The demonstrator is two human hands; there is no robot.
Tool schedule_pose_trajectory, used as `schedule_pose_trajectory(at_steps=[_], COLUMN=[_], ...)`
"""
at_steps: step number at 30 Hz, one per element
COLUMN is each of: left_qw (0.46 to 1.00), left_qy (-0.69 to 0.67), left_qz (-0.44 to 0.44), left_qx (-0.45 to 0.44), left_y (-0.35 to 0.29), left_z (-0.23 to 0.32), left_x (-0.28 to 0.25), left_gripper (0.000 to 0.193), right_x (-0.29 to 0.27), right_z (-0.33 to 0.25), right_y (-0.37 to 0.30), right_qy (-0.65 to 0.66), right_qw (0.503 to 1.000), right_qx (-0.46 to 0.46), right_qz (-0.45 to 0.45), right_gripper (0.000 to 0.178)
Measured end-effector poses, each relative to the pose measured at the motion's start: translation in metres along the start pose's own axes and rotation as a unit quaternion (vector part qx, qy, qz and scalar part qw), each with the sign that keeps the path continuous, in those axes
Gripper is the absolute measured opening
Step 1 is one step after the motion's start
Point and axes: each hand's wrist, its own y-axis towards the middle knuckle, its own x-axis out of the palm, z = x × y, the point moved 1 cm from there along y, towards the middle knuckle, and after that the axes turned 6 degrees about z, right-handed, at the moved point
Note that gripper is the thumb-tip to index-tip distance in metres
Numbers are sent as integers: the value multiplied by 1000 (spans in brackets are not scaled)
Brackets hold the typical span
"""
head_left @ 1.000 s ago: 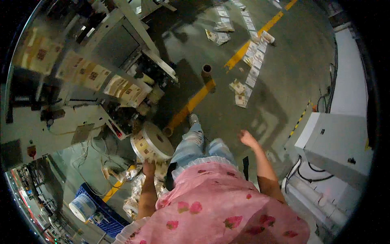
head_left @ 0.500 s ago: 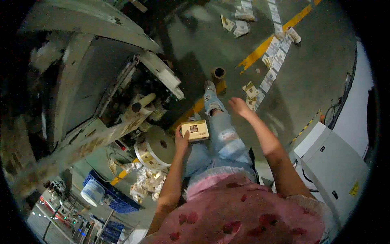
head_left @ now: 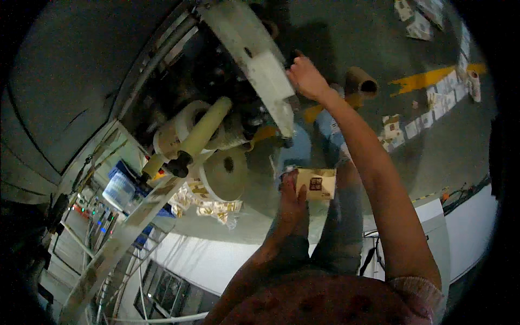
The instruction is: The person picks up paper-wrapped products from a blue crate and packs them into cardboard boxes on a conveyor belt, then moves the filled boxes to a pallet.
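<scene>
Grn flr (head_left: 368, 38), yel line (head_left: 428, 81), mach. (head_left: 268, 73) L.

A factory, shown by a large machine (head_left: 271, 76) with a yellowish roller (head_left: 205, 129), 1 big reel (head_left: 225, 174) nearby, and printed strips (head_left: 427, 119) and yellow paint (head_left: 423, 82) on the floor (head_left: 447, 138).

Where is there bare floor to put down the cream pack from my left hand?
Bare floor shows between the cardboard tube, the yellow line and the loose sheets at upper right; another patch lies between the sheet strip and the white cabinet. The left is crowded: machine roller, big roll and crumpled film.
</scene>
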Motion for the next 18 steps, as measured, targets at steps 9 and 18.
schedule_pose_trajectory(at_steps=[9,18], left_qw=[997,998], left_qy=[44,50], left_qz=[6,-4], left_qx=[61,-22], left_y=[-4,4], left_z=[10,28], left_x=[2,3], left_gripper=[38,40], right_x=[22,19], right_z=[7,15], right_y=[0,27], right_qy=[30,51], right_qw=[991,989], right_qx=[102,138], right_qz=[85,2], right_gripper=[14,13])
